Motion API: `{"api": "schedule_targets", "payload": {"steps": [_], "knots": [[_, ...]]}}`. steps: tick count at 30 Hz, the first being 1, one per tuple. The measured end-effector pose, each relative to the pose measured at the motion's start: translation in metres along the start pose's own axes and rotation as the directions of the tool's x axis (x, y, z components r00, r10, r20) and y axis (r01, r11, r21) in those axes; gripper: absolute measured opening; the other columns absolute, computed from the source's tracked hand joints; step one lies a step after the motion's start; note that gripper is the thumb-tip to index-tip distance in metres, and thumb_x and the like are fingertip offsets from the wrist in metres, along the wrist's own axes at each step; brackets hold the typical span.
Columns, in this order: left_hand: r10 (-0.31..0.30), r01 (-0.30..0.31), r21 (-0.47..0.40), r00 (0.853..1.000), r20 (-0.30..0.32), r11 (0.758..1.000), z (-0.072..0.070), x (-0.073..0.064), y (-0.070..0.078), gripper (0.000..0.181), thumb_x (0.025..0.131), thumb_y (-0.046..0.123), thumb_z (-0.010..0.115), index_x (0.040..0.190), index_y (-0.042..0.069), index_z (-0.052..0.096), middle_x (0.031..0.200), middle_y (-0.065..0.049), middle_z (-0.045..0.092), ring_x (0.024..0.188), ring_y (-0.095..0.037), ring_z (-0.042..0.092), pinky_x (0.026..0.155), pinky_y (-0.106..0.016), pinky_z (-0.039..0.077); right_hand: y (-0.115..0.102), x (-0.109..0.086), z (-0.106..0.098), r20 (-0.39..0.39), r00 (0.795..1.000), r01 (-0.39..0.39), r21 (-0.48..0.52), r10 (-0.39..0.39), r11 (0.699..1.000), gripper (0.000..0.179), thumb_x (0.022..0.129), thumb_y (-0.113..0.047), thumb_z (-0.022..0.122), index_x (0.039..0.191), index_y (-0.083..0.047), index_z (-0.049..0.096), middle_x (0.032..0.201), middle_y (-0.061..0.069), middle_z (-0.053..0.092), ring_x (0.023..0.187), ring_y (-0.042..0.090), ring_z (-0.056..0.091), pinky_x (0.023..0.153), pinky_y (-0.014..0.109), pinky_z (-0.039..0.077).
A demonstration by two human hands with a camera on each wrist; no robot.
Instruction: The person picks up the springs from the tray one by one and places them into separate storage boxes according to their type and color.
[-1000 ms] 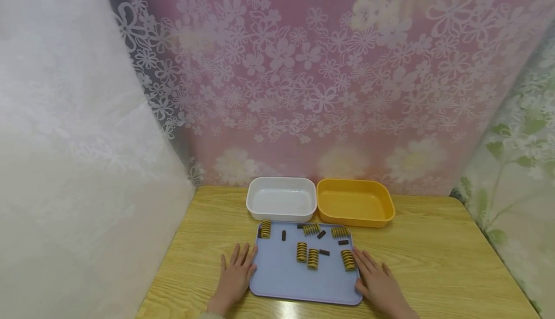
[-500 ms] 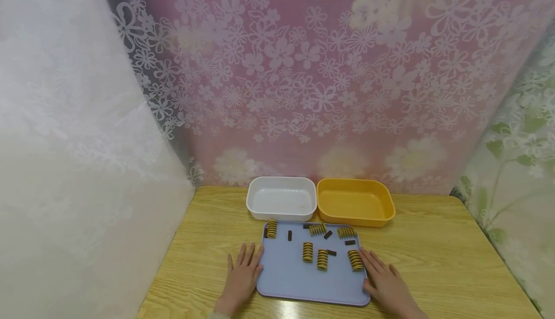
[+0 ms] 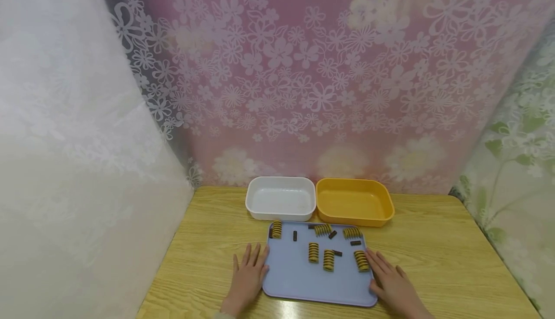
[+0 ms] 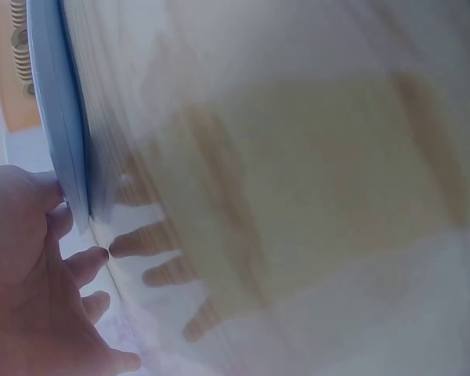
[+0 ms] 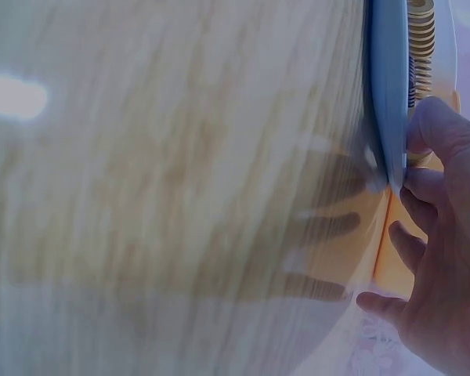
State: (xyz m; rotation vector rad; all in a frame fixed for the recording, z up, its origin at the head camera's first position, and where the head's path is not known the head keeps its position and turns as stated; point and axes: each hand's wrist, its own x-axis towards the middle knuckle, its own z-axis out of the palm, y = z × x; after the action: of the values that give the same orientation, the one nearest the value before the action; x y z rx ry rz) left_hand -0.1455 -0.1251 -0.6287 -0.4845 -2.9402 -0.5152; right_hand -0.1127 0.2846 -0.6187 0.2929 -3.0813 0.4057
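Observation:
A pale blue tray [image 3: 318, 285] lies flat on the wooden table. On it are several yellow coil springs [image 3: 328, 260] with dark gaps between the coils. Several short dark cylinders [image 3: 295, 236] lie scattered among them, too small to name more exactly. My left hand [image 3: 246, 276] rests at the tray's left edge, fingers spread and straight. At the opposite edge, my right hand [image 3: 391, 280] touches the rim with extended fingers, close to one spring. Both wrist views show the thumb of the left hand [image 4: 23, 266] and of the right hand [image 5: 446, 227] against the tray's side.
Behind the tray stand a white bin [image 3: 281, 217] and a yellow bin [image 3: 355, 221], side by side, right at its back rim. A floral curtain [image 3: 321, 92] hangs at the table's far edge. Bare wooden tabletop [image 3: 446, 261] extends at the right.
The tray has slid to the right across the table with the springs and dark cylinders on it. Both hands have moved right along with it. The bins have stayed put.

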Motion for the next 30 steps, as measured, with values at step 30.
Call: {"api": "schedule_targets", "payload": {"steps": [30], "knots": [[0.020, -0.020, 0.039, 1.000, 0.001, 0.999, 0.007, 0.005, 0.020, 0.051, 0.103, 0.032, 0.054, 0.152, 0.017, 0.049, 0.154, -0.015, 0.046, 0.145, -0.042, 0.036, 0.108, -0.076, 0.026, 0.023, -0.003, -0.003, 0.011, 1.000, -0.020, 0.008, 0.020, 1.000, 0.067, 0.090, -0.022, 0.069, 0.152, -0.010, 0.047, 0.155, 0.013, 0.047, 0.138, 0.039, 0.047, 0.094, 0.074, 0.040]]}}
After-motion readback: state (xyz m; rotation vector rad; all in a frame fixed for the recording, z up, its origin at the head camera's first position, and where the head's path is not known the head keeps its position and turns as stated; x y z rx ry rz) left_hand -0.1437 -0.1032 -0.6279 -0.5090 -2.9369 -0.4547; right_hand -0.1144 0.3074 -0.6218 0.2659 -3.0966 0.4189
